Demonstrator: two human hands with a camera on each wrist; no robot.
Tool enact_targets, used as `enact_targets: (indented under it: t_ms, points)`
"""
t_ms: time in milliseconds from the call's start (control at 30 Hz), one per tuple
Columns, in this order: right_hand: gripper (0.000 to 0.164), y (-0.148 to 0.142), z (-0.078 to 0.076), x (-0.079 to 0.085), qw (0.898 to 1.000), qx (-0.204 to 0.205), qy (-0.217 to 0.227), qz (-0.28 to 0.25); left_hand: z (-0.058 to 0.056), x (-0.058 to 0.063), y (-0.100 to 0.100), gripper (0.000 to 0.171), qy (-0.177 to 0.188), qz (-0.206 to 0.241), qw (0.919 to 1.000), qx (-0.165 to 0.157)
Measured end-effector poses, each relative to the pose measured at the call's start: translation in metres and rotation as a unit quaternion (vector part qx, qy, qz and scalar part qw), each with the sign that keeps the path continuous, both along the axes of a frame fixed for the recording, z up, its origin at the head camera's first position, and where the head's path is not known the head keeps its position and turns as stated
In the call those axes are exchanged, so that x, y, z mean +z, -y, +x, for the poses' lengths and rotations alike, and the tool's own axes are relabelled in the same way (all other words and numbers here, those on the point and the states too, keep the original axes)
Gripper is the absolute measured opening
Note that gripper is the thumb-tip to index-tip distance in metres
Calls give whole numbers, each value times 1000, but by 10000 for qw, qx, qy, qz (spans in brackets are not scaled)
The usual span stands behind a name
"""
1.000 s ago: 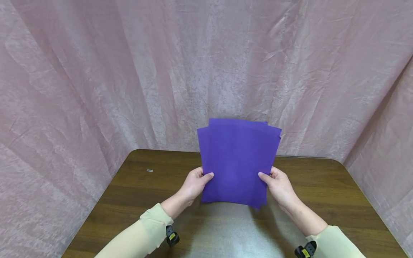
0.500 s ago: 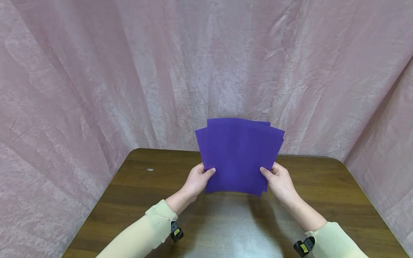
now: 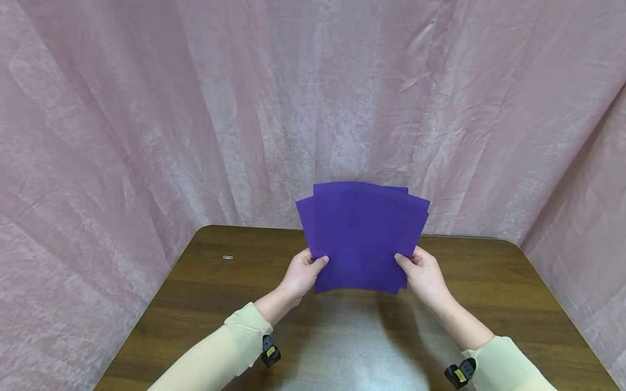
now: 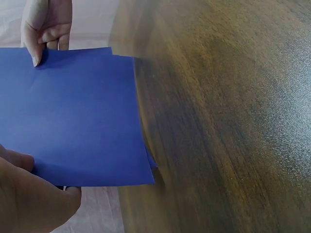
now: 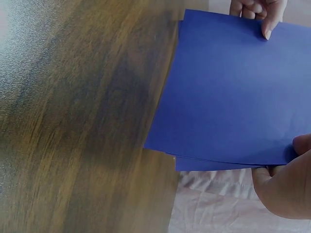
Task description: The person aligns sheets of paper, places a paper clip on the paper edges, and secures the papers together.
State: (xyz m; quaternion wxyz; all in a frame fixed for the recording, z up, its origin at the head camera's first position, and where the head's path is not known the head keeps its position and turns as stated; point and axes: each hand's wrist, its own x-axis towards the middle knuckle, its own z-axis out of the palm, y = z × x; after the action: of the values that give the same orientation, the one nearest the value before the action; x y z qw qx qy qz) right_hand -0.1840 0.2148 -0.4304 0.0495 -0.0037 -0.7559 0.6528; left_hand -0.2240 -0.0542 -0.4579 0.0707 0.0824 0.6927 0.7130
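Between both hands a few overlapping sheets of purple paper (image 3: 362, 233) are held up over the table, bowed slightly, their edges and corners fanned out of line. The left hand (image 3: 300, 274) pinches the left edge, thumb in front and fingers behind. On the opposite edge the right hand (image 3: 425, 277) grips the same way. In the left wrist view the paper (image 4: 73, 116) looks blue, with a second corner showing behind the front sheet. The right wrist view shows the lower layers of paper (image 5: 204, 164) sticking out past the front sheet.
A small paper clip (image 3: 227, 257) lies on the brown wooden table (image 3: 195, 304), toward the back left. Pink curtains (image 3: 274, 108) hang behind the table and along both sides. A black strapped device (image 3: 270, 352) sits at the left wrist, another device (image 3: 461, 373) at the right.
The sheets' lower edge has risen and they now bow more. Both hands have moved slightly up with them, the left also a little to the right. The grip stays the same.
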Motion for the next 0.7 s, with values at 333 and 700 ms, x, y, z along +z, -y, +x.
enact_targets:
  t_ms: [333,700]
  points:
    - [28,0,-2,-4,10000,-17,-58,44,1,0,0,25,-7,-158,9999,-3]
    - [29,-2,1,-8,9987,-105,96,486,1,-4,0,26,37,-129,9999,-104]
